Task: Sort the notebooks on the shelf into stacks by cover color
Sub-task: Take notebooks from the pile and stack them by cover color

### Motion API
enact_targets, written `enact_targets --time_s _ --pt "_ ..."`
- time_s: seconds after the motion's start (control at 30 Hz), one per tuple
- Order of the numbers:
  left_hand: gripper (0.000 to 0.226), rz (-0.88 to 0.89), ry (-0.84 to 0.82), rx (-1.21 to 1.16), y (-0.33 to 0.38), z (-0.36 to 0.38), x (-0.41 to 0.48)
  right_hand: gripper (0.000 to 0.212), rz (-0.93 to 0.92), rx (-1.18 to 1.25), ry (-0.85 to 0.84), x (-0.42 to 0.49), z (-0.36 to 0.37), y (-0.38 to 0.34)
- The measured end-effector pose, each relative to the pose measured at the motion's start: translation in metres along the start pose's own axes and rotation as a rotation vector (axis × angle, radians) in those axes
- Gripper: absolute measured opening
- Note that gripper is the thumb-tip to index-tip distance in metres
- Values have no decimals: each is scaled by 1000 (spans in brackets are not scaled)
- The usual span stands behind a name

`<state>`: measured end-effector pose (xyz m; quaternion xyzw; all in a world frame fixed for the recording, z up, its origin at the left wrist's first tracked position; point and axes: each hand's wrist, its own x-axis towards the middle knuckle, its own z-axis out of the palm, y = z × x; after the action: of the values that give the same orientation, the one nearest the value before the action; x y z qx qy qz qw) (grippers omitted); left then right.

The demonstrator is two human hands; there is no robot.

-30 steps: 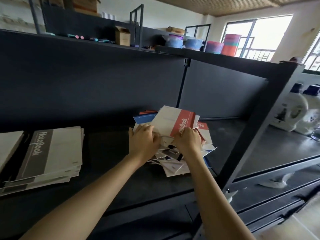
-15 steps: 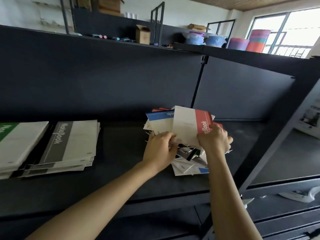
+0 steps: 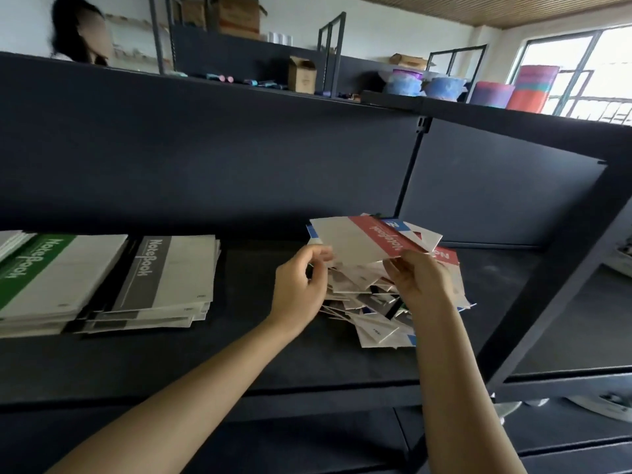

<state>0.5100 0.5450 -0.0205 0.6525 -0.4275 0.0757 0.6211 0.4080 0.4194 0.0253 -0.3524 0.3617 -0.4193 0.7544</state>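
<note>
I am watching the red-banded notebook coming up clear of the mixed pile it was lying on a second ago. The right hand is gripping its near edge and the left hand is pinching its near-left corner with curled fingers, so it is being sorted next. The green stack and grey stack are sitting well apart to the left on the shelf, no red stack is showing yet, and the frame post is crowding the right side.

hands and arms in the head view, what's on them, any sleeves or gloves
No sleeves show: left arm and right arm are bare to the frame edge. Left hand and right hand have no gloves, rings, watch or bands.
</note>
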Motion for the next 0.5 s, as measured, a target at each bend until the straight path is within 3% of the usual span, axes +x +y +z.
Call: enact_targets --time_s 0.07,0.17,0.27,0.4,0.5 --pt "23 36 -75 -15 3 -7 -3 30 8 -85 23 1 17 14" --pt "25 77 -185 -4 1 -21 -8 20 -80 -261 83 -1 39 33" --pt "26 46 -189 24 -11 -47 -6 8 -123 -209 61 -9 58 45" --pt "40 -249 -81 33 -39 -102 9 8 -60 -31 -28 -29 88 66" --pt "40 -575 89 -229 -58 -154 23 33 74 49 -117 -42 121 91"
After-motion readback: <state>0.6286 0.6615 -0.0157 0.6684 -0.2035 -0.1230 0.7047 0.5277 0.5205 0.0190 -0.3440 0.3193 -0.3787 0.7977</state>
